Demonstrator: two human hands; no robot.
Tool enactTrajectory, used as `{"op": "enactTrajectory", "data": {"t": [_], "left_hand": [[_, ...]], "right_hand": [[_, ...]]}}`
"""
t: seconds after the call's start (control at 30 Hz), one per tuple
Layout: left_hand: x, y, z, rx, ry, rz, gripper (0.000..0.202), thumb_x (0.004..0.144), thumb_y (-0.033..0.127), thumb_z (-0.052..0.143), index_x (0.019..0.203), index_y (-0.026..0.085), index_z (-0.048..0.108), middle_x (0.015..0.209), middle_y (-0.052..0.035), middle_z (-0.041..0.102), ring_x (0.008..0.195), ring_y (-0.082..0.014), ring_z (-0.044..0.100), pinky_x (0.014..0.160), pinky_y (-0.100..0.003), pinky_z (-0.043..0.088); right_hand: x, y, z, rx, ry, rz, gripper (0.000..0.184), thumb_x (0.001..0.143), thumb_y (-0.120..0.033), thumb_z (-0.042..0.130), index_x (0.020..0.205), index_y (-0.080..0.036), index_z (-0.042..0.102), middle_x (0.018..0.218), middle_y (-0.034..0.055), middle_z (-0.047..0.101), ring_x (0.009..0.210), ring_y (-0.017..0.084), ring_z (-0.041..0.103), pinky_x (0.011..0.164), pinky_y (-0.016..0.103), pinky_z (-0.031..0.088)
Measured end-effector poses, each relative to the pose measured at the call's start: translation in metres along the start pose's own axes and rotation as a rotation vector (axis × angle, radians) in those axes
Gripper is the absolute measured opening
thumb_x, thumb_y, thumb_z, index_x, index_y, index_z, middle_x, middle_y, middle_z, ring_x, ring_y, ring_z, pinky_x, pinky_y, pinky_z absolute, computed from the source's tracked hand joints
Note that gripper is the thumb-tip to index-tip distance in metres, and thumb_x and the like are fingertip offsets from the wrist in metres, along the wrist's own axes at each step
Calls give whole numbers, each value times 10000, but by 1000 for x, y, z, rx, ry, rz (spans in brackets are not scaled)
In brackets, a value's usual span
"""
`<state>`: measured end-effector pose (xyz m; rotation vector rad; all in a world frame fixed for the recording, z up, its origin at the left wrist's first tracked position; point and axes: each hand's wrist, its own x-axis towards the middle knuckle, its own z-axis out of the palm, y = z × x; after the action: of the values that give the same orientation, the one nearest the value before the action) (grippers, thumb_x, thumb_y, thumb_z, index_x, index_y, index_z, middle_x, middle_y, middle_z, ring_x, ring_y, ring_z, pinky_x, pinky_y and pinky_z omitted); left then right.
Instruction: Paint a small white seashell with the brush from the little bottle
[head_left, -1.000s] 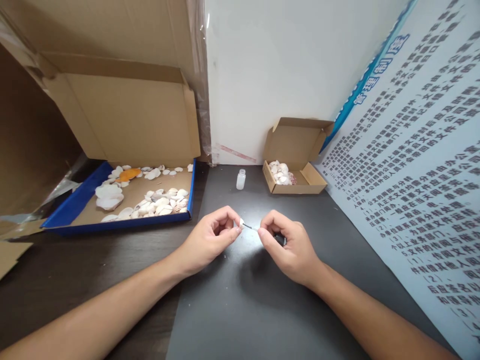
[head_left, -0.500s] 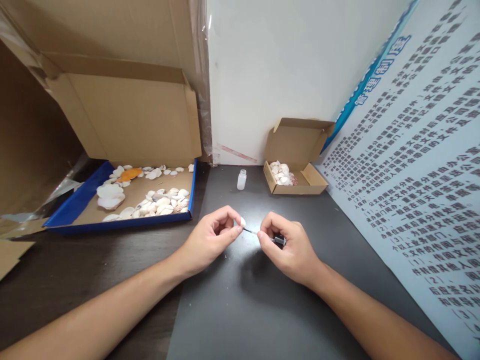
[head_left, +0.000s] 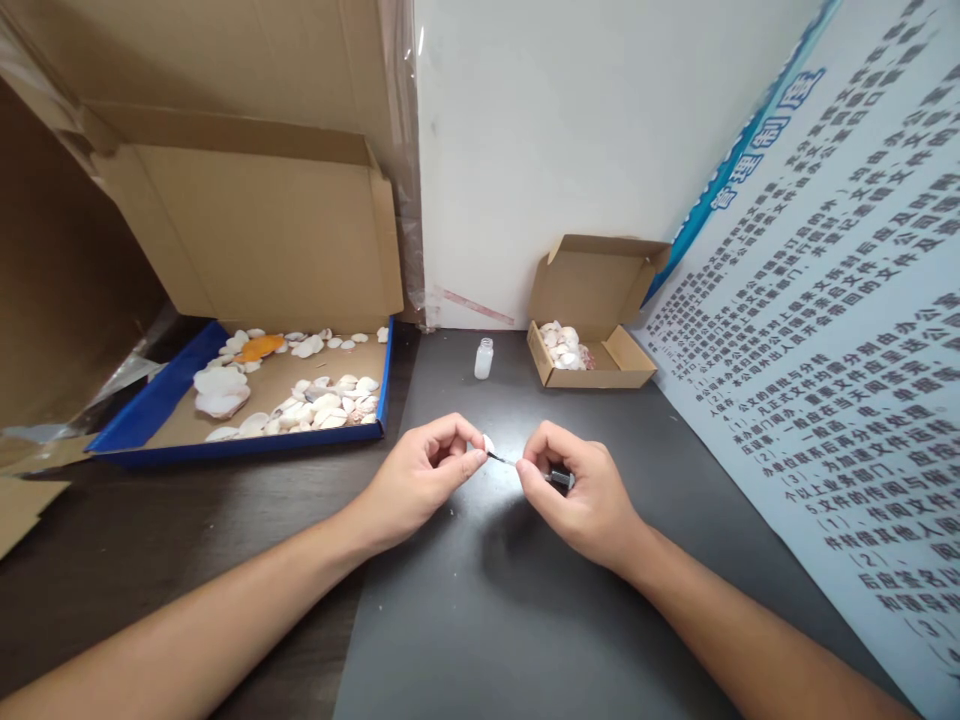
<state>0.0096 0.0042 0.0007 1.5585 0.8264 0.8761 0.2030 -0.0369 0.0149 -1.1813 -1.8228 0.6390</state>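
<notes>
Between the thumb and fingers of my left hand is a small white seashell, mostly covered by the fingertips. My right hand pinches the thin stem of a small brush with a black cap, which sits inside the curled fingers. The brush's dark tip points left and meets the lower edge of the shell, or lies just in front of it; I cannot tell which. Beyond both hands, a small open bottle of frosted white look stands upright on the dark mat.
On the left lies a blue-edged cardboard box, lid up, with many white shells and one orange shell. A smaller open cardboard box holding shells stands back right. A white panel and a printed board bound the table.
Both hands stay almost in place. The shell in my left hand is turned slightly, and the brush has shifted a little to the right.
</notes>
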Motion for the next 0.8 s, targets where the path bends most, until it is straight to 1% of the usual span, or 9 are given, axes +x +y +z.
{"op": "enactTrajectory", "data": {"t": [0.13,0.3,0.5,0.6,0.67,0.8], "left_hand": [[0,2,0,-7,16,-5,198,871,355,623,814,171,574,630,68,383,593,-98,314,562,-240,261],[-1,2,0,-3,16,-8,203,869,355,624,801,172,569,626,68,388,596,-100,319,566,-239,267],[0,1,1,1,28,-13,204,864,361,628,811,170,580,649,58,429,607,-104,334,585,-241,283],[0,2,1,15,35,-10,207,867,368,621,816,170,584,662,50,445,613,-108,348,592,-243,293],[-1,2,1,29,40,-12,213,870,376,615,820,172,581,650,55,427,603,-108,340,580,-241,287],[-3,1,2,79,42,-8,215,888,380,593,827,176,565,615,77,345,568,-100,292,543,-234,256]], "right_hand": [[0,-1,0,12,29,-7,170,860,-181,547,713,-208,466,560,-77,444,495,78,413,506,210,339],[1,0,1,-10,53,4,140,877,-211,553,749,-207,496,582,-66,477,517,89,442,520,217,356],[1,-1,0,-12,6,5,194,833,-171,555,680,-215,444,545,-74,441,484,82,399,492,219,333],[0,-2,-1,-10,10,-1,191,822,-166,554,674,-216,445,542,-74,443,478,83,399,486,223,330],[0,-2,-2,-3,34,-5,187,835,-178,549,681,-217,450,544,-71,450,479,86,407,488,225,337],[1,-2,-1,10,59,0,165,871,-211,542,722,-218,471,560,-64,473,492,94,435,499,226,358]]}}
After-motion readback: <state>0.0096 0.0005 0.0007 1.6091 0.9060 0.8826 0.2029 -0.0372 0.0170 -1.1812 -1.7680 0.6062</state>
